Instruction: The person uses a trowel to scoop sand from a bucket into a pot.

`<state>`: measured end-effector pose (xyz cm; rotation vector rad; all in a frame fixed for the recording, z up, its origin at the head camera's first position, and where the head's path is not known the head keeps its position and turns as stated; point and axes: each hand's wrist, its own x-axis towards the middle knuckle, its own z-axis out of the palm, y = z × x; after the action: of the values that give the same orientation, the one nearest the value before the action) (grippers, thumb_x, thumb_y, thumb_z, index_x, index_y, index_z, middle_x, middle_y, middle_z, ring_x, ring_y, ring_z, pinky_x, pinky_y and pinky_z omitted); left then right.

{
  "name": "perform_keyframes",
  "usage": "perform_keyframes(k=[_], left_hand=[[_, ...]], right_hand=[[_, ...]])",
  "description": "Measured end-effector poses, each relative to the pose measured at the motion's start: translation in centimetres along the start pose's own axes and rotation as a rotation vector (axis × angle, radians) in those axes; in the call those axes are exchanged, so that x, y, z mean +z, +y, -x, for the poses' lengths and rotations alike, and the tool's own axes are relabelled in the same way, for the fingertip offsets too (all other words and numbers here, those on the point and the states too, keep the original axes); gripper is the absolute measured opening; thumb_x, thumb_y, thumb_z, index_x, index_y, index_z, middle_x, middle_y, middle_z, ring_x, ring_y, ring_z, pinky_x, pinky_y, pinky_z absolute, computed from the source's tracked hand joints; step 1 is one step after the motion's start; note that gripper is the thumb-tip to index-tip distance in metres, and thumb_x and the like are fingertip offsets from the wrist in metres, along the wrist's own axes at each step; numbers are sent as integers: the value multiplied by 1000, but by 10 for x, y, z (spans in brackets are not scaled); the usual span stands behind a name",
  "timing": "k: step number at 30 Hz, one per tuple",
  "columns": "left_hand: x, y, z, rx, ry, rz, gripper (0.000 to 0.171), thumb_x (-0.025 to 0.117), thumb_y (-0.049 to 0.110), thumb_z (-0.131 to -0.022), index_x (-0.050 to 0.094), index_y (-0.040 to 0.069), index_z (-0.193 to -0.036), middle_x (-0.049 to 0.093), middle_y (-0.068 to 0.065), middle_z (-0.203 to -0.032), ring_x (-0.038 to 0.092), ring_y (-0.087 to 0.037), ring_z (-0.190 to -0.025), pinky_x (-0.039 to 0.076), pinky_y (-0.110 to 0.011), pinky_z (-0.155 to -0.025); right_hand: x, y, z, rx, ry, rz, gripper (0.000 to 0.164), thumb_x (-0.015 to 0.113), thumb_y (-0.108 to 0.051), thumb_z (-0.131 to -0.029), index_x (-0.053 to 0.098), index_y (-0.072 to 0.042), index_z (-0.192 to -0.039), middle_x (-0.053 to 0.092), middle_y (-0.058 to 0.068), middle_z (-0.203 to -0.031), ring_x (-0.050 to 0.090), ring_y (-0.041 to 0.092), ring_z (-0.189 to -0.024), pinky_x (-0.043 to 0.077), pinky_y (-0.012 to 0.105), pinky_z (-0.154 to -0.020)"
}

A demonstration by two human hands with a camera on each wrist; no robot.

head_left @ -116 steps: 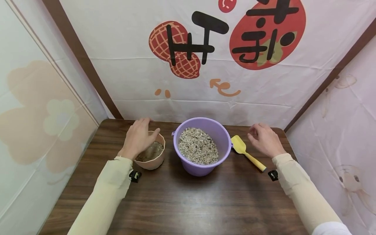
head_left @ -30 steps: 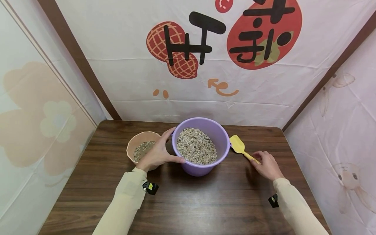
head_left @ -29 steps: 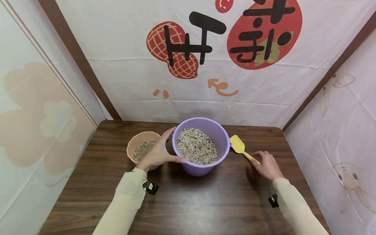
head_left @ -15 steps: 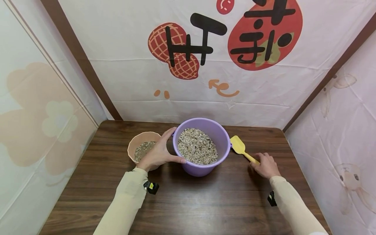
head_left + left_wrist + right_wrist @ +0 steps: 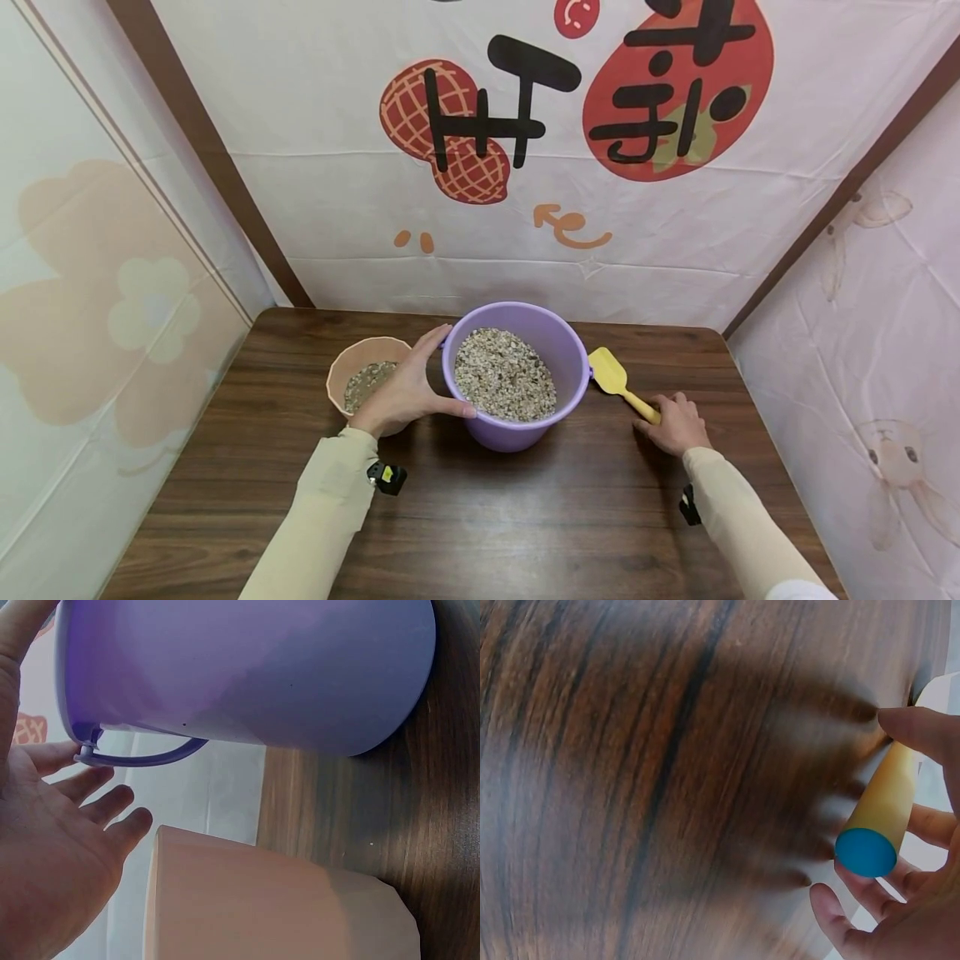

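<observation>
A purple bucket [image 5: 510, 429] holding mixed gravel [image 5: 504, 375] stands upright mid-table. My left hand [image 5: 401, 396] spans its left side, the thumb lying on the near rim and the fingers extended toward the far side. In the left wrist view a finger touches the lug of the bucket's handle [image 5: 150, 760]; the other fingers are spread loosely. My right hand [image 5: 677, 425] has thumb and fingers curled round the handle of a yellow shovel [image 5: 609, 372], which lies on the table. The right wrist view shows the handle's blue end [image 5: 866, 853] between them.
A peach flowerpot [image 5: 348, 362] with some gravel inside sits left of the bucket, partly behind my left hand and wrist. The brown wooden table [image 5: 487, 533] meets a printed cloth wall [image 5: 337, 208] at the back, with cloth panels at both sides.
My left hand has moved from over the flowerpot to the bucket's rim. The right hand has come down onto the shovel's handle and shifted slightly along it; the shovel has stayed in place.
</observation>
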<state>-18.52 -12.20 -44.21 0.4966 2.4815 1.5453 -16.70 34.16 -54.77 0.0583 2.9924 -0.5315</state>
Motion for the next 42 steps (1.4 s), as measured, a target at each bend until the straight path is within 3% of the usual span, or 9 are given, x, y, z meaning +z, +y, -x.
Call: perform_keyframes(k=[12,19,28,34,42], left_hand=[[0,0,0,-9,-4,-11,137,101,49,-51,25,23,-162,19,4,-166,21,-20,-150,22,-52,-120],[1,1,0,-14,-9,14,137,102,46,-51,25,22,-162,19,2,-167,20,-20,-150,20,-52,-120],[0,2,1,-6,-7,13,136,102,44,-52,25,21,-162,18,0,-167,19,-25,-151,20,-55,-120],[0,1,1,-12,0,14,136,102,45,-52,26,22,-162,19,3,-166,20,-23,-150,20,-53,-120],[1,6,3,10,3,15,132,103,34,-55,27,20,-161,20,-3,-166,19,-27,-151,16,-55,-121]], right_hand=[[7,-4,2,-25,120,-20,34,76,-22,-90,69,2,-113,58,21,-98,54,41,-92,46,55,-67],[5,-6,4,6,138,-34,33,72,-18,-93,67,4,-116,60,18,-92,59,36,-82,49,54,-67],[-2,-9,5,44,140,-49,34,70,-16,-93,67,4,-120,66,21,-97,63,38,-82,51,57,-68],[-7,-12,7,66,180,-121,36,73,-17,-93,69,4,-121,70,25,-102,63,35,-77,51,55,-67],[-10,-13,11,67,223,-244,36,75,-17,-93,69,6,-121,69,26,-108,62,34,-85,52,50,-73]])
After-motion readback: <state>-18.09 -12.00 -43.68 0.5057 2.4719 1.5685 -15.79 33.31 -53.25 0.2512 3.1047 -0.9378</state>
